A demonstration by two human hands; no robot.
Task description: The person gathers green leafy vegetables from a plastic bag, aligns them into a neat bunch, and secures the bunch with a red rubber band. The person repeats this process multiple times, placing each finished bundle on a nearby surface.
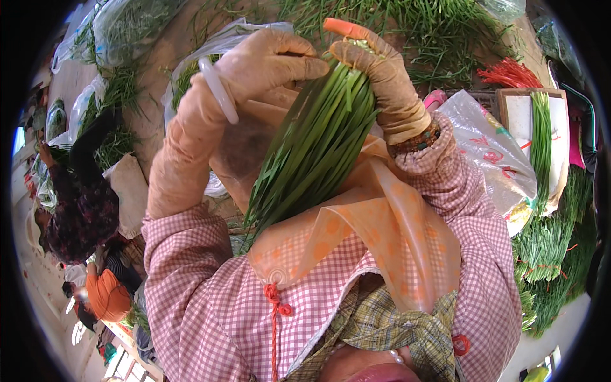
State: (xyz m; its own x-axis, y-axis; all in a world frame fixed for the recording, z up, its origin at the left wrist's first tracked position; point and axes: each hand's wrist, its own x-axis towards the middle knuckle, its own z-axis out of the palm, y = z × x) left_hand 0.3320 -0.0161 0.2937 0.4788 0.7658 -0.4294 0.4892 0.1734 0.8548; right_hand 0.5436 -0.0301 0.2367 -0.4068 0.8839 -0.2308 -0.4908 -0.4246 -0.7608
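Observation:
A thick bundle of flat green garlic chives [315, 138] slants down across my lap, its pale cut ends at the top. My right hand [382, 71], in a stained tan glove with an orange sleeve on one finger, grips it near those ends. My left hand [272, 59], gloved, with a white bangle at its wrist, has its fingertips at the bundle's upper left edge. Whether they pinch a stem cannot be told. Beneath the bundle spreads a translucent orange apron [334, 219] over my checked sleeves and top.
Loose chives [444, 28] cover the far work surface. At right are red ties [510, 74], a white board [520, 114] with chives on it, a plastic bag [491, 143] and tied bunches [544, 248]. Full bags [129, 33] stand far left. Other people [86, 205] sit at left.

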